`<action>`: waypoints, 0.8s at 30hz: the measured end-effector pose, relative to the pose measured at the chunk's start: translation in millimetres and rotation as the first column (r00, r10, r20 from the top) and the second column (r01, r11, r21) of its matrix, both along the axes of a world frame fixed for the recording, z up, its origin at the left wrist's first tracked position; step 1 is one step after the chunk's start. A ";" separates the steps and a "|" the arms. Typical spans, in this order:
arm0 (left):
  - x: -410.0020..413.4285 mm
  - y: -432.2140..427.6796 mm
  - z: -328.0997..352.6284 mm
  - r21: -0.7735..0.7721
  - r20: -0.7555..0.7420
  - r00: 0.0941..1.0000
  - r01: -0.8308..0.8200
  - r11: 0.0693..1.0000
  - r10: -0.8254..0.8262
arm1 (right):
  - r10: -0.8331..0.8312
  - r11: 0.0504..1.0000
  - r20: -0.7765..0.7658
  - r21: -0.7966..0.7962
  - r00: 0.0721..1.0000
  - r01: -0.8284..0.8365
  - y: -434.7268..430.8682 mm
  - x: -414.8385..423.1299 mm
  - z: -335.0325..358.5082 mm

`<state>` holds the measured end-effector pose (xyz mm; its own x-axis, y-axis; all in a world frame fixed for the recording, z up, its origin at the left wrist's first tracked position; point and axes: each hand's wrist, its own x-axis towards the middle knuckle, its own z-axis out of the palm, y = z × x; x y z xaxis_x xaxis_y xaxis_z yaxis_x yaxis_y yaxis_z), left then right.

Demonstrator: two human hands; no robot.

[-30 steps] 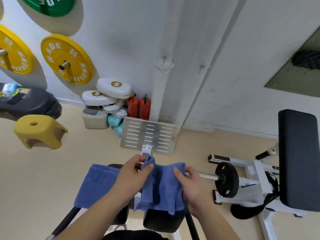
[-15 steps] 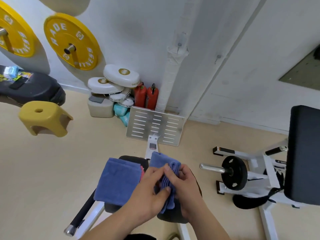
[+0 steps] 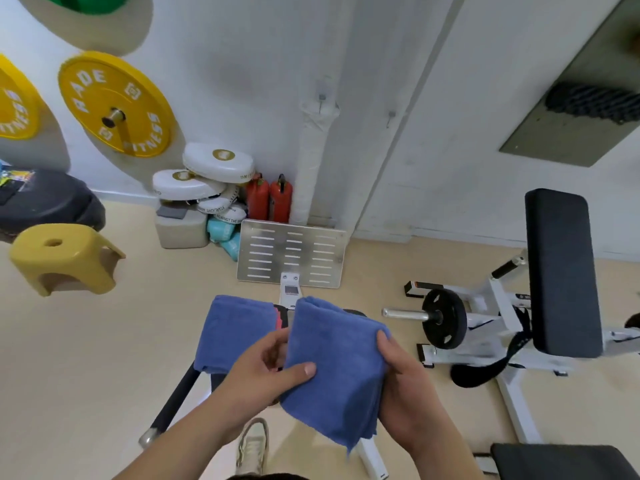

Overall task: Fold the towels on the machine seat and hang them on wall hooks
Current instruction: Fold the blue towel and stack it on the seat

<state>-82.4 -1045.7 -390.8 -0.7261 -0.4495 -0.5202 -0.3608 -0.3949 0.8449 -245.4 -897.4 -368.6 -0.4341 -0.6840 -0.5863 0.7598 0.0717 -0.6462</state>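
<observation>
- Folded blue towel (image 3: 332,368) is up in front of me, held between both hands just above the machine seat (image 3: 354,312), with its ragged lower corner hanging free.
- My left hand (image 3: 263,372) grips the towel's left edge, thumb laid flat across the front and fingers tucked behind.
- My right hand (image 3: 405,379) is wrapped round the right edge, fingertips curled over the upper corner.
- Just to the left, a second blue towel (image 3: 235,330) lies folded on the seat and drapes over its near edge. I see a strip of something red (image 3: 278,318) between the two.
- On the white wall beyond, one wall hook (image 3: 322,97) sits above the wrapped pipe and another hook (image 3: 391,115) to its right, both well apart from the towels.
- Ahead of the seat a slotted metal footplate (image 3: 291,254) stands near the wall, and a yellow stool (image 3: 59,258) sits far left on the floor.
</observation>
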 end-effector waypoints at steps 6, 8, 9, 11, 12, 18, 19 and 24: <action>55.8 56.9 -11.4 0.098 -0.037 0.997 -0.061 0.993 0.065 | 0.057 0.981 -0.098 0.192 0.994 -0.037 47.6 38.4 -26.5; 78.0 66.9 -10.3 0.081 -0.010 1.000 -0.028 0.996 0.029 | 0.095 0.961 -0.094 0.269 0.991 -0.067 58.9 59.5 -37.8; 89.2 68.6 -7.2 0.075 -0.004 0.999 -0.032 0.997 0.032 | 0.110 0.948 -0.079 0.306 0.991 -0.081 61.4 70.8 -42.1; 108.6 65.3 2.7 0.051 -0.002 0.998 -0.064 0.997 0.064 | 0.172 0.923 -0.143 0.370 0.975 -0.108 58.9 89.4 -43.8; 116.7 61.5 8.9 0.018 0.002 0.998 -0.063 0.998 0.063 | 0.216 0.907 -0.216 0.406 0.952 -0.113 54.1 96.0 -43.0; 169.9 10.5 47.9 -0.245 0.062 0.998 0.035 0.969 -0.021 | 0.527 0.845 -0.565 0.272 0.635 -0.459 -12.8 138.5 -1.6; 180.2 -3.0 53.8 -0.289 0.061 0.998 0.048 0.956 -0.032 | 0.569 0.807 -0.603 0.278 0.559 -0.521 -29.8 145.7 6.9; 250.7 -98.3 79.8 -0.458 0.041 0.999 0.049 0.888 -0.034 | 0.631 0.704 -0.701 0.339 0.332 -0.624 -140.2 181.9 40.8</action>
<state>168.3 -1144.1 -310.9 -0.7363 -0.6130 -0.2864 -0.3976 0.0495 0.9162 -63.5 -1037.6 -327.8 -0.1323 -0.9461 -0.2955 -0.2499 0.3203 -0.9137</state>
